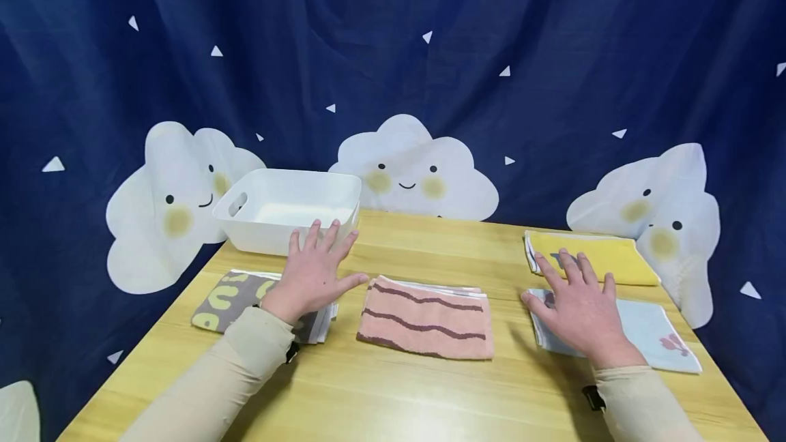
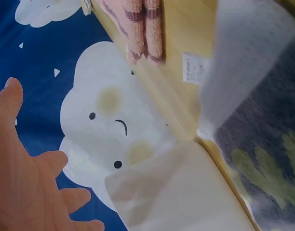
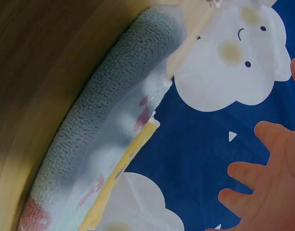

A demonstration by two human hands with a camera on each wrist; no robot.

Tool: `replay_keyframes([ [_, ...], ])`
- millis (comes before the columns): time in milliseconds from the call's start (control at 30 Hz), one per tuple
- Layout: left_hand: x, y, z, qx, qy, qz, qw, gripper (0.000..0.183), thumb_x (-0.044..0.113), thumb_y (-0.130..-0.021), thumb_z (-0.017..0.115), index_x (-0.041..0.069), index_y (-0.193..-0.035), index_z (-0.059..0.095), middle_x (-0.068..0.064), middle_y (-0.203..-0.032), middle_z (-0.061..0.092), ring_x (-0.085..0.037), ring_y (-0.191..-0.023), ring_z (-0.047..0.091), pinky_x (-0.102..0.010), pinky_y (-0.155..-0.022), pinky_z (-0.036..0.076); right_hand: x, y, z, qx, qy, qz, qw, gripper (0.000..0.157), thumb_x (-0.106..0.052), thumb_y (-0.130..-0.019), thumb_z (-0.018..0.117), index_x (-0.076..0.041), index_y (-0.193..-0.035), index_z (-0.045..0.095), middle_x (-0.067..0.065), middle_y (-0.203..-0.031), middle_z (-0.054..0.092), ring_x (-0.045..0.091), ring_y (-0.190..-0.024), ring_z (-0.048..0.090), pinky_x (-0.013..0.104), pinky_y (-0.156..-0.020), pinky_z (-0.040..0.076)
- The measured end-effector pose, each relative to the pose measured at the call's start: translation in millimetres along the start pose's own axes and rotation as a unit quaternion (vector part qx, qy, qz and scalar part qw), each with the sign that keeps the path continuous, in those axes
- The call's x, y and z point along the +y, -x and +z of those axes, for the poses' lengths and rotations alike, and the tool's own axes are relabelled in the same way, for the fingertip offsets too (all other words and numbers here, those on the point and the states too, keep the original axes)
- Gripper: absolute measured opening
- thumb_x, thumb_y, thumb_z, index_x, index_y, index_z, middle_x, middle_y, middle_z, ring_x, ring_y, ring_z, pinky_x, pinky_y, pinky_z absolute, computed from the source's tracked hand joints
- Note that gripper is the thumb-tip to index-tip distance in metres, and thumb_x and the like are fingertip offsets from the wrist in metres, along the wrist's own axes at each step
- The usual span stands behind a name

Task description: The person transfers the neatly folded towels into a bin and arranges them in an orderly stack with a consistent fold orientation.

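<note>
My left hand (image 1: 316,271), fingers spread, hovers above a folded grey towel with green shapes (image 1: 230,299) and hides part of it. Nothing is in that hand; the left wrist view shows the towel's dark side with a pale border (image 2: 263,110). Over a folded light blue towel (image 1: 645,333) hangs my right hand (image 1: 580,316), its fingers apart and holding nothing. The blue towel's thick rounded fold (image 3: 109,101) shows in the right wrist view. Behind it lies a folded yellow towel (image 1: 614,258). Between the hands sits a folded pink towel with brown wavy stripes (image 1: 426,319).
A white plastic basket (image 1: 264,237) with a handle hole stands at the back left of the wooden table (image 1: 430,401). Right behind the table hangs a dark blue curtain (image 1: 393,74) printed with clouds and triangles.
</note>
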State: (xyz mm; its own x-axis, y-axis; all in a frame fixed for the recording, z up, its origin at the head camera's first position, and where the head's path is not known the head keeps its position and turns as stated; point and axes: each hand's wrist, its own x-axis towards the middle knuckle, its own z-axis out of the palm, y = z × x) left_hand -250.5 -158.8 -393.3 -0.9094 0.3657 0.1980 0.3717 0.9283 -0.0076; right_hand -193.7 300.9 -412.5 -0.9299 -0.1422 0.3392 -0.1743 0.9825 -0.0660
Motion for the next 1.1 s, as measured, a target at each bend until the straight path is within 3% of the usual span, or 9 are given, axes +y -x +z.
replay_keyframes([
  [100, -3.6, -0.5, 1.0, -0.003, -0.007, -0.002, 1.0, 0.091, 0.084, -0.09, 0.034, 0.028, -0.161, 0.027, -0.015, -0.166, 0.017, -0.046, -0.15, 0.009, -0.072, -0.112, 0.005, 1.0, -0.1, 1.4, -0.001, 0.002, -0.002, 1.0, 0.079, -0.067, -0.093, 0.054, -0.019, -0.155, 0.041, 0.028, -0.155, 0.033, 0.054, -0.142, 0.022, 0.083, -0.099, 0.011],
  [533, -23.6, -6.5, 2.7, -0.008, -0.007, -0.009, 0.9999, 0.089, 0.078, -0.092, 0.041, 0.026, -0.162, 0.024, -0.018, -0.166, 0.015, -0.049, -0.15, 0.008, -0.073, -0.112, 0.002, 3.7, 0.4, 0.8, -0.005, 0.004, -0.004, 1.0, 0.08, -0.067, -0.094, 0.054, -0.02, -0.157, 0.039, 0.028, -0.156, 0.032, 0.054, -0.142, 0.021, 0.083, -0.099, 0.011],
  [700, -40.5, -9.6, 7.2, -0.01, -0.003, -0.016, 0.9998, 0.089, 0.077, -0.093, 0.041, 0.025, -0.163, 0.023, -0.019, -0.166, 0.015, -0.048, -0.15, 0.007, -0.073, -0.111, 0.0, 2.4, 1.7, 1.1, -0.001, -0.002, -0.009, 1.0, 0.078, -0.065, -0.093, 0.057, -0.019, -0.155, 0.042, 0.028, -0.154, 0.034, 0.055, -0.141, 0.023, 0.083, -0.099, 0.011],
  [933, -70.8, -17.0, 11.7, 0.012, -0.007, -0.025, 0.9996, 0.085, 0.072, -0.095, 0.044, 0.02, -0.161, 0.028, -0.02, -0.164, 0.023, -0.048, -0.148, 0.014, -0.073, -0.111, 0.003, 0.3, 4.3, 0.4, 0.005, -0.009, -0.009, 1.0, 0.077, -0.061, -0.093, 0.061, -0.017, -0.153, 0.044, 0.026, -0.153, 0.034, 0.054, -0.139, 0.025, 0.083, -0.098, 0.013],
  [1100, -92.9, -18.5, 9.9, 0.017, -0.005, -0.038, 0.9991, 0.085, 0.074, -0.096, 0.038, 0.018, -0.16, 0.029, -0.021, -0.161, 0.028, -0.047, -0.147, 0.019, -0.073, -0.111, 0.006, 0.5, 5.9, 1.2, 0.004, -0.013, -0.009, 1.0, 0.077, -0.06, -0.093, 0.062, -0.016, -0.153, 0.044, 0.026, -0.153, 0.034, 0.054, -0.139, 0.025, 0.084, -0.096, 0.014],
])
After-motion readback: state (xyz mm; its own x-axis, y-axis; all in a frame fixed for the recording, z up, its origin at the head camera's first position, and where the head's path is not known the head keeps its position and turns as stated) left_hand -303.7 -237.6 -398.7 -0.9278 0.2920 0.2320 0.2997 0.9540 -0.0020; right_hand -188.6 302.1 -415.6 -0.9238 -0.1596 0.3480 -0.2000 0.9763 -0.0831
